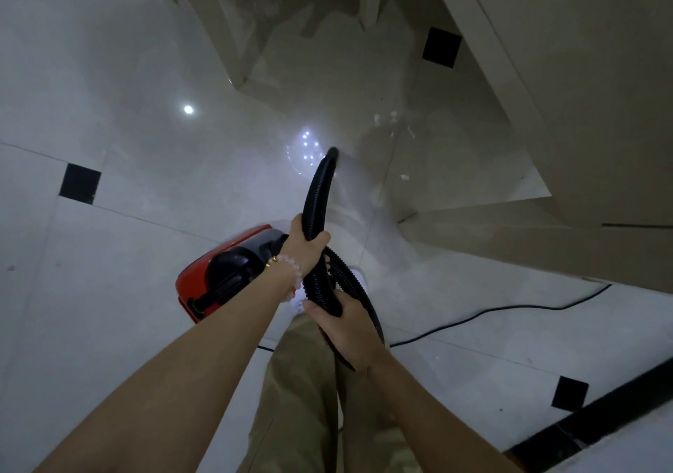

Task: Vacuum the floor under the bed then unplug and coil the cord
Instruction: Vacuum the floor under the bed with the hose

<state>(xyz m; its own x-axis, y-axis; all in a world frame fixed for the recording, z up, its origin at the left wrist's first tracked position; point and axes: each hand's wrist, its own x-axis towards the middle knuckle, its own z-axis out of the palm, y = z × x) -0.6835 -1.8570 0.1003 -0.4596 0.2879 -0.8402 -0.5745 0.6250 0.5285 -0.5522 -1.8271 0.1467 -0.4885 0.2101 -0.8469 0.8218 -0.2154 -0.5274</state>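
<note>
A red and black canister vacuum (pixel 222 272) stands on the white tiled floor (pixel 109 254) just left of my feet. Its black ribbed hose (pixel 319 196) curves up and away, its open end (pixel 332 152) hovering near the floor by the bed's corner. My left hand (pixel 304 245) grips the hose partway along; a bead bracelet sits on that wrist. My right hand (pixel 342 323) grips a lower loop of the same hose. A thin black power cord (pixel 510 308) runs across the floor to the right, toward the bed base. Small white scraps (pixel 393 119) lie beside the bed.
The beige bed frame (pixel 546 145) fills the upper right, its corner close to the hose end. Black square inlays (pixel 80 183) mark the tile corners. A dark strip (pixel 601 421) runs along the lower right. Ceiling lights reflect off the glossy floor.
</note>
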